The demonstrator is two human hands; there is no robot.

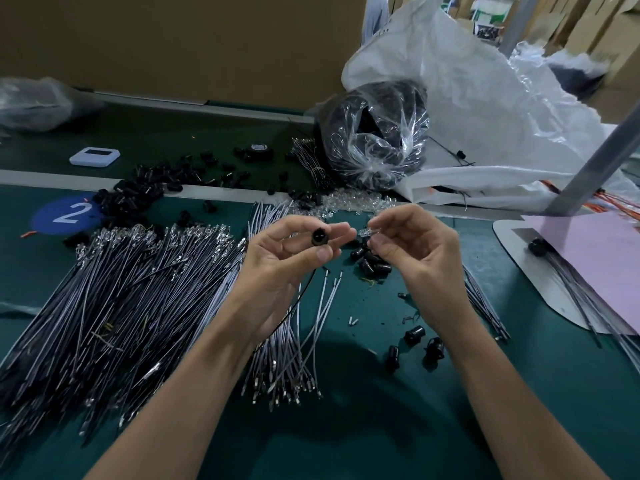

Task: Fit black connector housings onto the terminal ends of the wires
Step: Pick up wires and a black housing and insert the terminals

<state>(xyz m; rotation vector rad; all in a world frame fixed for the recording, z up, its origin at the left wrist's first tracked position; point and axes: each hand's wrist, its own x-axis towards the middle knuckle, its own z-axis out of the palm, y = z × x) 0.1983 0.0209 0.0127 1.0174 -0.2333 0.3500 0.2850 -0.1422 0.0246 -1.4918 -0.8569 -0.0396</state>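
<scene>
My left hand (287, 258) pinches a black connector housing (319, 236) between thumb and fingers, its open end facing me; a dark wire (300, 299) trails down from it under the palm. My right hand (415, 251) pinches a small clear plastic piece (370, 233) at its fingertips, a short gap from the housing. A large spread of grey and black wires with metal terminals (138, 289) lies to the left. A smaller bundle of grey wires (291, 341) lies between my forearms. Loose black housings (372, 263) sit under my right hand.
More black housings (145, 188) are heaped at the back, with clear pieces (343, 204) beside them. A plastic bag of black parts (374, 140) and a big white bag (485, 98) stand behind. A metal post (595, 161) and pink sheet (595, 258) are at right. A white device (94, 156) lies far left.
</scene>
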